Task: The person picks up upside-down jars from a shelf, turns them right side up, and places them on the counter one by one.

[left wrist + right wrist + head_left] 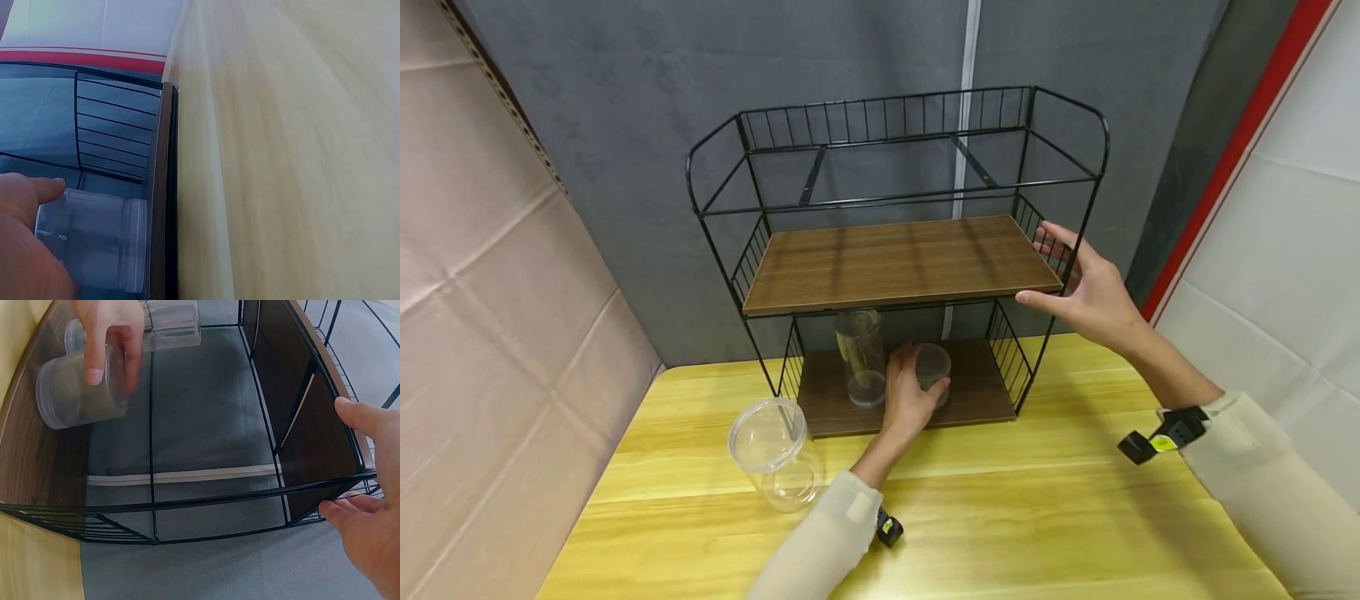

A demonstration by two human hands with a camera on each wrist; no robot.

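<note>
My left hand (910,398) reaches onto the lower shelf (973,383) and holds a small clear plastic jar (933,364) between thumb and fingers. In the left wrist view the jar (94,240) has its ringed end down at the brown board. Just left of that hand a tall clear cylinder jar (859,354) stands on the same shelf. My right hand (1097,296) grips the right side of the black wire rack (1060,287) at the middle shelf. Its thumb lies at the board's front edge, while the fingers reach past the side wires.
A larger clear jar (778,454) stands on the yellow wood-grain table (1000,517), in front of the rack's left corner. Above the brown middle shelf (887,258), the rack's top tier is bare frame. Grey cloth (865,50) hangs close behind, with pale walls at both sides.
</note>
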